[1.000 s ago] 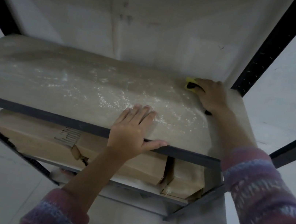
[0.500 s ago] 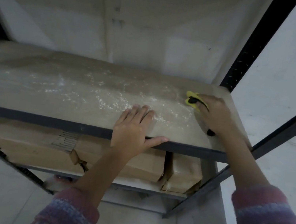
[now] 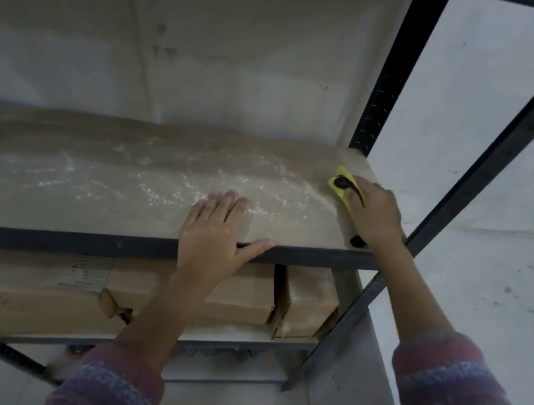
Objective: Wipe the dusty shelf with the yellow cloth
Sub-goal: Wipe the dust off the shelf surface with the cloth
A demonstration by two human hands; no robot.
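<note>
The dusty shelf (image 3: 92, 204) is a tan board with white dust streaked across its middle and a dark front rail. At its right end my right hand (image 3: 372, 216) holds the yellow cloth (image 3: 339, 182) down on the board, fingers bent over it; only the cloth's far corner shows, with a dark patch on it. The board beside the cloth looks free of dust. My left hand (image 3: 214, 234) rests flat on the board near the front edge, fingers straight, thumb lying along the rail.
Black slotted uprights (image 3: 384, 91) and a diagonal bar (image 3: 493, 160) frame the right side. Cardboard boxes (image 3: 308, 298) fill the level below. A pale wall stands behind the shelf, and a grey floor lies to the right.
My right hand has drawn the cloth from the back right corner toward the front edge. The left hand has stayed in place. The view has shifted left.
</note>
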